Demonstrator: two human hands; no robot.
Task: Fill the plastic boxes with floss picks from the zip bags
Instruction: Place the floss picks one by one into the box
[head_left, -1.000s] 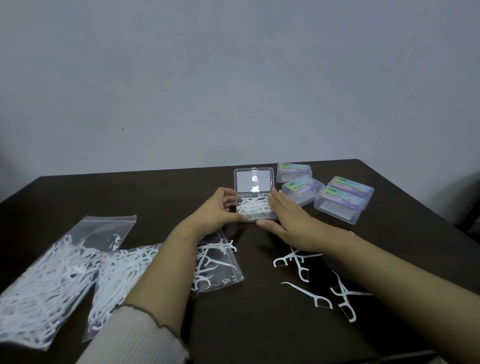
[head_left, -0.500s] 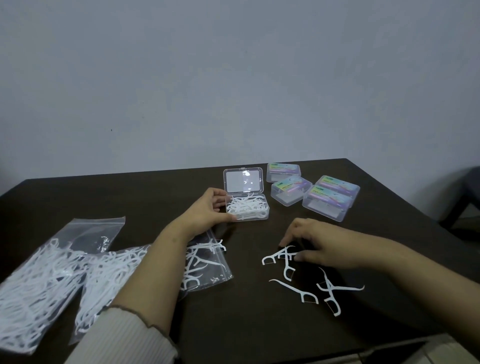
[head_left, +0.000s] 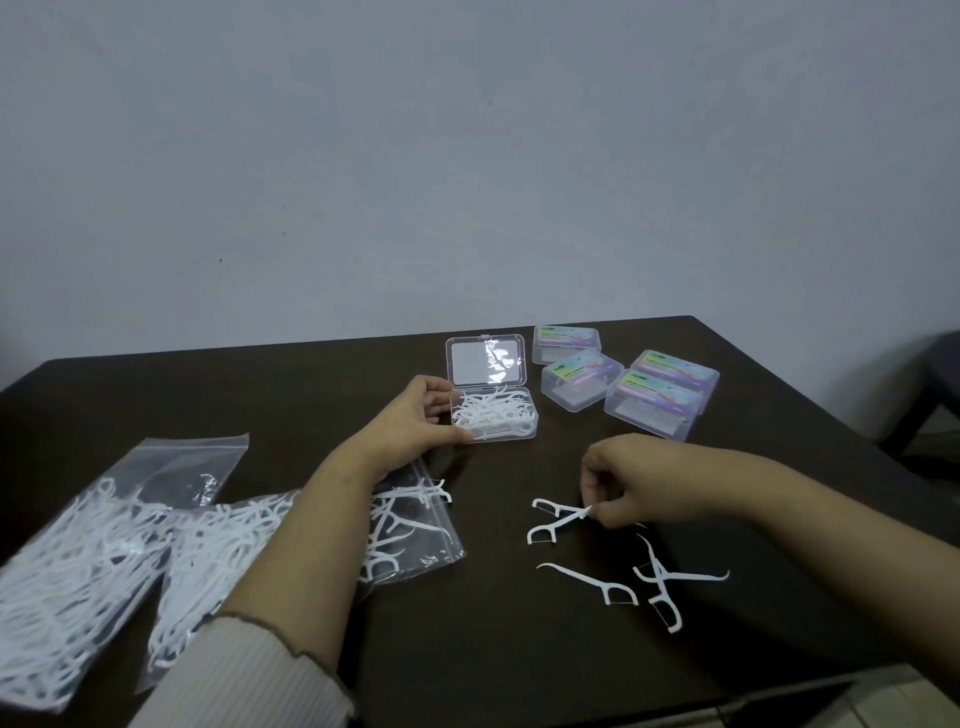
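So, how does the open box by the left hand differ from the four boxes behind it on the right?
The open box has its lid up; the four closed boxes have theirs shut. The open box shows a heap of white floss picks; the closed boxes show colourful labels on top. The left hand holds the open box; nothing touches the closed boxes. All are clear plastic, similar in shape.

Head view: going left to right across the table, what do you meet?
Full zip bag → second zip bag under the left forearm → left hand holding the open box → right hand pinching floss picks → closed boxes.
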